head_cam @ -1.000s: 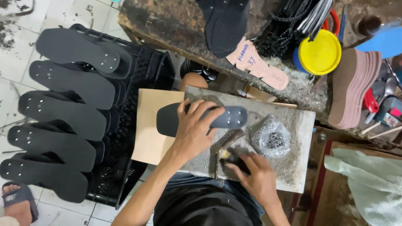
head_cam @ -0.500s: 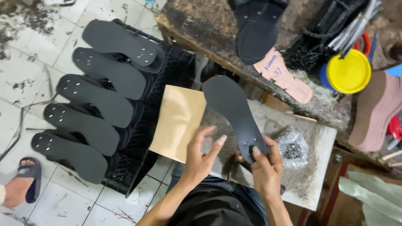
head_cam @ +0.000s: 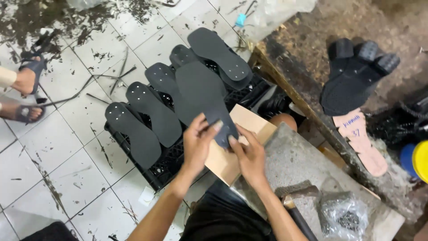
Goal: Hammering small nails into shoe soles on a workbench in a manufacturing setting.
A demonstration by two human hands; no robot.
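Both of my hands grip the heel end of a flat black sandal sole [head_cam: 200, 96]. My left hand [head_cam: 199, 142] pinches its near edge from the left. My right hand [head_cam: 249, 154] holds it from the right. The sole reaches out over a black plastic crate [head_cam: 171, 158] on which several more black soles [head_cam: 136, 127] lie fanned in a row. A tan cardboard sheet [head_cam: 243, 122] lies under my hands, overhanging a stone slab [head_cam: 298, 156].
A hammer [head_cam: 294, 192] and a clear bag of small dark nails [head_cam: 345, 216] rest on the slab. On the dirty wooden bench [head_cam: 303, 53] lie black soles [head_cam: 352, 76], a pink sole template [head_cam: 361, 140] and a yellow lid [head_cam: 421, 160]. Another person's sandalled feet [head_cam: 24, 80] stand at left.
I lifted the sole off the slab and swung it left over the crate. My left hand, open half a second ago, now grips it. The hammer lies on the slab.
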